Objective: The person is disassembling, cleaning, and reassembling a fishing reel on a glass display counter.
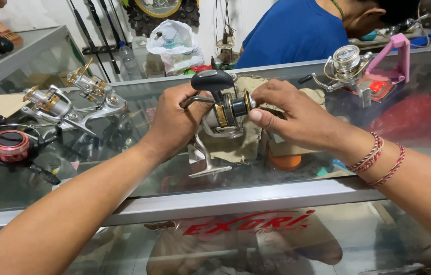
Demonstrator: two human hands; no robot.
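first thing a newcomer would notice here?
Dead centre, the left hand and right hand grip a silver spinning reel with a black knob and gold-trimmed spool, over a tan cloth on the glass counter. More reels lie on the glass at left, another reel by a pink stand at upper right, near a person in blue.

This is a small fishing tackle shop, maybe with repair service. The worktop [256, 196] is a glass display case with a metal frame. Several spinning reels [68, 104] lie on the glass. Fishing rods [90, 30] lean against the back wall, and a person in a blue shirt [294, 30] sits behind the counter.
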